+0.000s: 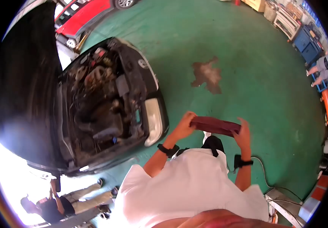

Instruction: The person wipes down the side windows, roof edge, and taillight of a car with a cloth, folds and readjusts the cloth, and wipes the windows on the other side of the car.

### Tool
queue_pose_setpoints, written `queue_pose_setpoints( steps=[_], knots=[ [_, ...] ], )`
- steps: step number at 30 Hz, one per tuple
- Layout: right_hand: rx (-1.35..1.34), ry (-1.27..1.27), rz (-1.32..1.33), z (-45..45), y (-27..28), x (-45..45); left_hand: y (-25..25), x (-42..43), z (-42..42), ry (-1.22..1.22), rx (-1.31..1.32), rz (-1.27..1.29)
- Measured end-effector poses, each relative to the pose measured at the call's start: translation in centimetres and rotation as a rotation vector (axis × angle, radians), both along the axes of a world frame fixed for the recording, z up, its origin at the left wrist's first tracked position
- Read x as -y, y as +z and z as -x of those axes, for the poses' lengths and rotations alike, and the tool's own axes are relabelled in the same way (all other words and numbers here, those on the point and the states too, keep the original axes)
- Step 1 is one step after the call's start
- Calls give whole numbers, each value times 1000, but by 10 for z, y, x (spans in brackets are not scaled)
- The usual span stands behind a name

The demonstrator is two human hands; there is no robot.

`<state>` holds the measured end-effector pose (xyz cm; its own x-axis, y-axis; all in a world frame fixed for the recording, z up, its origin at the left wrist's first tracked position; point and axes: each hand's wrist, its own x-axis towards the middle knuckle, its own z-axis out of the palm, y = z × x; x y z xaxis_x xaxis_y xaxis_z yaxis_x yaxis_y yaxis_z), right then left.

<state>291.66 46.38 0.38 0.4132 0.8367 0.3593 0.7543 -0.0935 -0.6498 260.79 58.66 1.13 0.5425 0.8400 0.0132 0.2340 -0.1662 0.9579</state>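
Note:
A folded maroon cloth [215, 125] is stretched between my two hands in front of my body, above the green floor. My left hand [186, 124] grips its left end, fingers closed around the edge. At the other end, my right hand [243, 133] pinches the cloth, its fingers slightly blurred. Both wrists wear black bands. To the left of my left hand stands a dark car with its hood raised and its engine bay [99, 98] exposed. The near headlight [153, 119] is the part closest to that hand.
The raised hood [23, 87] fills the far left. A person [53, 205] stands at the lower left beside the car. Behind it is a red car [84, 17]. Along the right wall are a blue cabinet [307, 45], a seated person's legs [316, 72] and an orange cylinder [327, 108]. A cable [263, 167] lies on the floor.

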Motion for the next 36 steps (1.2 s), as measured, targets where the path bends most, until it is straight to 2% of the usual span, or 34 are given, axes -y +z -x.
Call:
queue_pose_setpoints(
  steps=[2,3,4,5,7,8,9,12,13,14,15,16,18,20,22,24,25,26,28,29,30,31,32,33,36],
  knots=[
    [-64,412,253,9,35,-114,18,-82,-1,191,-72,-192],
    [-48,452,284,17,41,-163,34,-115,2,285,-183,-449],
    [-24,508,308,28,49,-213,40,-158,6,430,-69,-369],
    [-56,511,315,14,51,-206,56,-147,-17,511,-102,-304],
    [-50,547,294,33,69,-288,60,-213,-8,685,-55,-402],
    [-74,561,370,34,67,-312,54,-236,-12,771,-24,-438],
    [-96,572,446,33,59,-338,43,-262,-13,813,-38,-438],
    [-204,627,417,31,8,-414,10,-328,-21,903,-24,-339],
    [-187,649,408,30,11,-448,0,-354,-24,859,-89,-328],
    [-288,701,576,30,17,-482,-7,-384,-25,813,-154,-322],
    [-398,746,755,34,20,-512,-16,-412,-25,634,-47,-152],
    [-401,764,751,43,5,-539,-25,-442,-21,448,49,20],
    [-976,656,184,58,-24,-610,-32,-518,-9,-207,-142,78],
    [-967,667,305,55,-14,-679,-19,-571,-34,-227,-127,157],
    [-779,536,226,60,-18,-736,7,-614,-50,-181,-137,158],
    [-792,519,285,53,-6,-788,19,-659,-51,-243,-62,44],
    [-800,500,321,53,2,-819,30,-681,-48,-231,-192,-31],
    [-796,525,323,59,10,-850,40,-709,-40,-207,-195,-36],
    [-1123,496,324,65,13,-892,48,-754,-22,-2,-172,-282],
    [-907,417,238,59,-46,-932,24,-788,-6,34,-123,-294],
    [-898,439,280,57,-70,-962,17,-814,10,79,-92,-203],
    [-696,473,277,57,-87,-993,13,-838,31,131,-57,-107],
    [-491,522,262,61,-96,-1028,24,-857,49,212,-125,-60],
    [-346,596,279,74,-82,-1059,9,-876,67,303,-154,-77],
    [-158,905,471,106,-73,-1165,-6,-918,102,612,-136,24]
  ],
)
